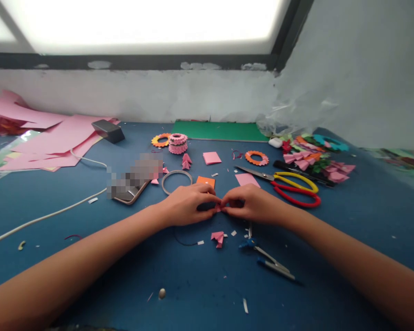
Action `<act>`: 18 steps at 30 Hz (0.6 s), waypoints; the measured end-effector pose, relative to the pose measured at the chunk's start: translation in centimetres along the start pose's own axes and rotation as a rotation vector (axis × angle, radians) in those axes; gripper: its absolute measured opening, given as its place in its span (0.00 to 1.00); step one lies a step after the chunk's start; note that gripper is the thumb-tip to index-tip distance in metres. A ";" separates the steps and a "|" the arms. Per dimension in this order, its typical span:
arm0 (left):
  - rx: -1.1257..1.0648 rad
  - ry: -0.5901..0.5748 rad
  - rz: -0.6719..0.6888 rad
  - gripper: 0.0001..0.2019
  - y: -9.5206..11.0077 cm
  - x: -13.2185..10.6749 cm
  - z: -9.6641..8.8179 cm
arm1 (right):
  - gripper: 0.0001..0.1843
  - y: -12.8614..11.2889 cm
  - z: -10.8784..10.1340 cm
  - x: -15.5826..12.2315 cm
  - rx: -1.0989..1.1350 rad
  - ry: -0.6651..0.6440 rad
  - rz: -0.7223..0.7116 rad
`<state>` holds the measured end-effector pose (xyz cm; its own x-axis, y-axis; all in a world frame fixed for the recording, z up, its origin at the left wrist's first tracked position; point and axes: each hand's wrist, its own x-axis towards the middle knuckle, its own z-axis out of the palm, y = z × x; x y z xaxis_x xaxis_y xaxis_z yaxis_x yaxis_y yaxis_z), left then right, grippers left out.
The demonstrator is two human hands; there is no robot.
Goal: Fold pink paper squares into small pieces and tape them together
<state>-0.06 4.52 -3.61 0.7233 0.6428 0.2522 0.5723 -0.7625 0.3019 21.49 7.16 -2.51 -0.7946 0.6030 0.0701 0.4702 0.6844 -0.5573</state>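
Note:
Near the middle of the blue table, my left hand point(189, 203) and my right hand point(250, 204) meet fingertip to fingertip. Both pinch a small piece of pink paper point(218, 208), which the fingers mostly cover. Just below lies a folded pink paper piece point(218, 237). Beyond my left hand sits an orange paper square point(206, 182), beside a grey ring point(177, 182). A pink paper sheet point(247, 180) rests behind my right hand, next to scissors point(290, 186) with yellow and red handles. A compass point(267, 257) lies nearer to me on the right.
A phone point(134, 184) with a white cable point(44, 220) lies left. Pink sheets point(58, 138) and a dark block point(108, 130) are behind it. Stacked pink squares point(211, 158), paper rings point(257, 158), a green board point(221, 130) and folded paper pieces point(305, 154) line the back.

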 end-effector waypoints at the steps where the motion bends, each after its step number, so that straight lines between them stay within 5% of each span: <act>1: -0.001 -0.003 0.003 0.11 0.0 0.0 0.0 | 0.07 -0.2 0.1 0.0 0.000 -0.002 0.012; 18: -0.231 0.136 0.044 0.06 -0.7 -0.4 0.1 | 0.06 -0.4 -0.2 -0.6 0.116 0.075 -0.110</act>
<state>-0.71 4.77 -4.02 0.6784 0.6250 0.3862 0.4262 -0.7629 0.4860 21.86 6.58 -2.20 -0.8058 0.5592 0.1949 0.3315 0.6986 -0.6340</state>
